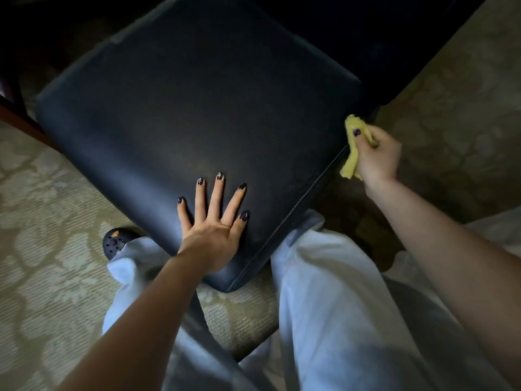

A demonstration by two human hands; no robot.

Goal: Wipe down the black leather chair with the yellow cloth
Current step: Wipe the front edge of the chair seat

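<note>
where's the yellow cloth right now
In the head view, the yellow cloth is bunched in the right hand, against the chair seat's right edge.

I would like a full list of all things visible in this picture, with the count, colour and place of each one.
black leather chair: one, black with light stitching, centre, seat facing up
yellow cloth: one, yellow, bunched at the seat's right edge
carpet: one, pale beige-green with a leaf pattern, under everything
wooden furniture edge: one, reddish brown, far left, mostly out of view
shoe: one, dark, on the carpet left of the seat's near corner
trousers: one pair, light blue, bottom centre
left hand: one, fingers spread, flat on the seat near its front corner
right hand: one, grips the yellow cloth
</note>
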